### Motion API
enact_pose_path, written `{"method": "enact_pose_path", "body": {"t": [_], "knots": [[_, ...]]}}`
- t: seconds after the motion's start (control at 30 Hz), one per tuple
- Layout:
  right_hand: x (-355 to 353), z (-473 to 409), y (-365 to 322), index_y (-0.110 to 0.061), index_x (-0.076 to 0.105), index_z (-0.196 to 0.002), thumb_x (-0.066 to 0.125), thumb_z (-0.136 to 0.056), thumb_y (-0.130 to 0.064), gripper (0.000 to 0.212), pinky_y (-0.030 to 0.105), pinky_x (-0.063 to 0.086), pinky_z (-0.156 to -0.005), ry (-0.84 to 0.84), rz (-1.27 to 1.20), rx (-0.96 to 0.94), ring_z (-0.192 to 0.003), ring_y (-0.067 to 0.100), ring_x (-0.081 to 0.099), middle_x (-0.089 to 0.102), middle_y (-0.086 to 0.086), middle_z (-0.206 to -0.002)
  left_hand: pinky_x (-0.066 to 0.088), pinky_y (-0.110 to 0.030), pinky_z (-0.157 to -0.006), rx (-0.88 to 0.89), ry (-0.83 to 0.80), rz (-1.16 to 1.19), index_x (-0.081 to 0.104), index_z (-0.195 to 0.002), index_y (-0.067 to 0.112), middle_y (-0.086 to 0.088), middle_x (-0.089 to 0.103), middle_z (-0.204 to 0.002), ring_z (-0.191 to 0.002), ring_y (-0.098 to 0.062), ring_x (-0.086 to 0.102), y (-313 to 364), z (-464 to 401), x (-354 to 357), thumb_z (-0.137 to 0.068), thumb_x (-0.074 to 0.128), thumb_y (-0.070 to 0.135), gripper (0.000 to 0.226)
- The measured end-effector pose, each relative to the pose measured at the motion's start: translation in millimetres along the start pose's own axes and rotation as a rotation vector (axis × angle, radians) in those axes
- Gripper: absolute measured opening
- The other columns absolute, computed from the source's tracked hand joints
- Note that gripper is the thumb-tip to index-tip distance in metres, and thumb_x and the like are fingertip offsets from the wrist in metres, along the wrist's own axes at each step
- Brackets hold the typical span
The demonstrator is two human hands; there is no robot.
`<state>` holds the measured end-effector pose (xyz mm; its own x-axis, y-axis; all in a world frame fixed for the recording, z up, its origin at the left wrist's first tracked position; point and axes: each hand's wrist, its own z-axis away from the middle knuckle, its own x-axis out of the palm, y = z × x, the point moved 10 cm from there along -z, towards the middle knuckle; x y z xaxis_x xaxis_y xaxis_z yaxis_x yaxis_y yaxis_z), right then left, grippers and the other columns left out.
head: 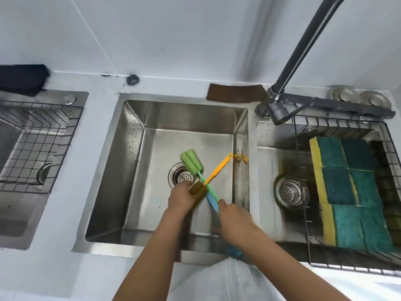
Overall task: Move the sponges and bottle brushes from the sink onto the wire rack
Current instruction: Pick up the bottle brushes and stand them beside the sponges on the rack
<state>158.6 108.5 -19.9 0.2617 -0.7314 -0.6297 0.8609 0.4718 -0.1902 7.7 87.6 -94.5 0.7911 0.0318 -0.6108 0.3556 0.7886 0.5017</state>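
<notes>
Head view: brushes crossed over sink [134,170] floor by drain, green-headed brush [192,165] running up-left from right hand [233,222] gripping its blue handle, left hand [182,197] clasping orange brush [219,167]; wire rack [347,265] w/ sponges [347,187] lies right, nearer right hand.

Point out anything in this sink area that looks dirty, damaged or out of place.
Dark specks dot the middle sink's walls, thickest on its left wall. Black grime darkens the right basin around the wire rack holding the sponges. Nothing looks spilled or broken.
</notes>
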Motion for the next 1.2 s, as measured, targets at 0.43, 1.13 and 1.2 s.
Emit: {"method": "enact_pose_path", "body": {"t": [0.43, 1.13, 1.2], "knots": [[-20, 2, 3, -0.007, 0.047, -0.107, 0.053, -0.082, -0.006, 0.026, 0.033, 0.04, -0.059, 0.125, -0.063, 0.009, -0.069, 0.024, 0.048, 0.043, 0.004, -0.079, 0.047, -0.035, -0.088, -0.082, -0.171, -0.077, 0.051, -0.114, 0.014, -0.013, 0.064, -0.117, -0.107, -0.033, 0.06, -12, -7, 31, -0.082, 0.054, 0.05, 0.049], [-49, 49, 72, -0.017, 0.041, -0.079, 0.082, -0.062, -0.039, 0.049, 0.018, 0.034, -0.049, 0.533, -0.734, -0.005, -0.062, 0.007, 0.046, 0.049, -0.003, -0.074, 0.052, -0.02, -0.053, -0.156, -0.358, 0.616, 0.063, -0.082, 0.015, 0.0, 0.072, -0.055, -0.05, -0.009, 0.069, 36, 57, -13, -0.08, 0.06, 0.014, 0.004], [-47, 57, 83, -0.017, 0.042, -0.075, 0.083, -0.061, -0.04, 0.049, 0.019, 0.035, -0.049, 0.546, -0.791, -0.006, -0.059, 0.008, 0.045, 0.047, -0.004, -0.07, 0.05, -0.015, -0.045, -0.118, -0.346, 0.594, 0.064, -0.083, 0.018, 0.002, 0.072, -0.061, -0.052, -0.007, 0.068, 42, 67, -9, -0.079, 0.066, 0.017, 0.005]]}}
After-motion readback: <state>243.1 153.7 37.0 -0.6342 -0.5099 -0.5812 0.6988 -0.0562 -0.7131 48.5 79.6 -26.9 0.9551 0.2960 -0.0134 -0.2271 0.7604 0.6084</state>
